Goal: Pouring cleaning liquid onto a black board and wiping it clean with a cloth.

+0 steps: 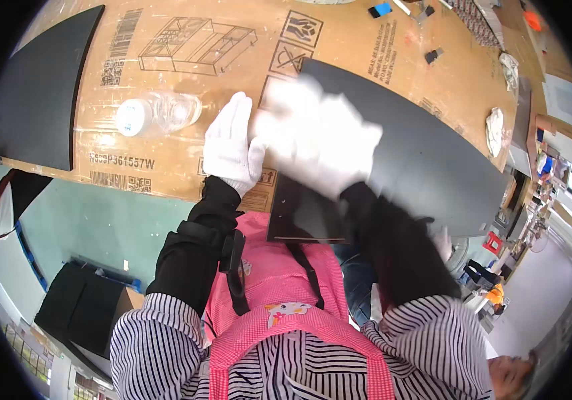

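A dark grey flat panel (426, 160) lies in front of me, its near end reaching the table's edge by my pink apron. My right hand (346, 150), in a white glove, is over the panel and smeared by motion. It appears closed on a bunched white cloth (289, 103); the blur hides the fingers. Just left of the panel's edge, my left hand (232, 143), also white-gloved, is open with fingers straight and thumb apart, holding nothing. A clear bottle (180, 111) with a white cap lies to the left of it.
Printed cardboard (166, 157) covers the table. Another dark panel (42, 93) lies at the far left. White rags (494, 130) and small black and blue pieces (381, 9) lie toward the far right. A black box (76, 307) stands on the floor at left. Another person (509, 377) is at lower right.
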Motion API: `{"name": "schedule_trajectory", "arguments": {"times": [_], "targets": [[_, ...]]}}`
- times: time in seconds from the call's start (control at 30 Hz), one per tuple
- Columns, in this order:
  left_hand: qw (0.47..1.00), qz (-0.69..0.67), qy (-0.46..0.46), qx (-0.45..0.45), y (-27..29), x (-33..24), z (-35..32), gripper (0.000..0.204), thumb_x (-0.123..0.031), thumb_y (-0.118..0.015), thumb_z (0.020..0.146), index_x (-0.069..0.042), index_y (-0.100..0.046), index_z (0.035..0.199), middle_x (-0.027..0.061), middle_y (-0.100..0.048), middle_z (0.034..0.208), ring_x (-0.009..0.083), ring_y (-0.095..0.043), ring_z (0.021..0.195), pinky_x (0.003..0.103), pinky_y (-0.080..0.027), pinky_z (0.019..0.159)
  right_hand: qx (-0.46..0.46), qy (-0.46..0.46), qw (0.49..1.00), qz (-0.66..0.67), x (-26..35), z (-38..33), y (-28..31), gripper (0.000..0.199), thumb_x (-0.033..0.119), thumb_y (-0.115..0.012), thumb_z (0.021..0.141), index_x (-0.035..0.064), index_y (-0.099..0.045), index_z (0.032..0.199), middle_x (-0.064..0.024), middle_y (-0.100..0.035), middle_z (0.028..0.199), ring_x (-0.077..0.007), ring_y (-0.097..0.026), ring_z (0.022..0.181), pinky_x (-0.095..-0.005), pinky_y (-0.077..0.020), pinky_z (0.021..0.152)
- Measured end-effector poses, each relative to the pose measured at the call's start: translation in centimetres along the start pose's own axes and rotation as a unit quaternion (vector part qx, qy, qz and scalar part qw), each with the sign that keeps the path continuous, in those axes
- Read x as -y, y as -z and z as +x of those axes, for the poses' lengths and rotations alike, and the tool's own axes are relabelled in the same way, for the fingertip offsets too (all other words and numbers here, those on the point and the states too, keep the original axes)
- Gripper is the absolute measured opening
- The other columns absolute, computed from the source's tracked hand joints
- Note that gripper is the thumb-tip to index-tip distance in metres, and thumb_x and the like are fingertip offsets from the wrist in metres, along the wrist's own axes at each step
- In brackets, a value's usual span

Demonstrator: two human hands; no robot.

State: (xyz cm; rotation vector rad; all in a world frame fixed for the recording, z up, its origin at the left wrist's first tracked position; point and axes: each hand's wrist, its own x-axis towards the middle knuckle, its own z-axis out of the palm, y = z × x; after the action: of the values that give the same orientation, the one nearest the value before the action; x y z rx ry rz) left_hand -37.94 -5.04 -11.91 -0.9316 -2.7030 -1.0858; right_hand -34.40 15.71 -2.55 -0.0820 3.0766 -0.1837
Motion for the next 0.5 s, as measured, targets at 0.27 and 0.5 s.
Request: {"name": "schedule_trajectory", "arguments": {"times": [0.27,0.5], "targets": [[1.000,0.010,-0.009,0.004,0.6,0.2,-0.7,0.068,-0.044,-0.040,0.109,0.003,-0.041,0.157,0.0265,-0.050,0.155,0.0453,-0.052,0.139,0.051,-0.040,0.117,0.269,-0.002,0.963,0.001,-1.9,4.7,1.4,0.038,0.045,-0.063,0.093,0.0120,-0.073,0.109,-0.0109,-0.073,0.117,-0.0284,-0.070,0.107,-0.0525,-0.0547,0.087],[0.998,-0.035,0.001,-0.054,-0.1,-0.8,0.8,0.079,-0.056,-0.036,0.110,0.006,-0.035,0.159,0.0293,-0.049,0.154,0.0458,-0.048,0.142,0.052,-0.038,0.118,-0.129,0.061,0.988,0.062,-1.8,7.8,-0.3,0.029,0.036,-0.061,0.097,0.0189,-0.071,0.119,-0.0111,-0.072,0.114,-0.0303,-0.070,0.105,-0.0465,-0.0570,0.088]]}}
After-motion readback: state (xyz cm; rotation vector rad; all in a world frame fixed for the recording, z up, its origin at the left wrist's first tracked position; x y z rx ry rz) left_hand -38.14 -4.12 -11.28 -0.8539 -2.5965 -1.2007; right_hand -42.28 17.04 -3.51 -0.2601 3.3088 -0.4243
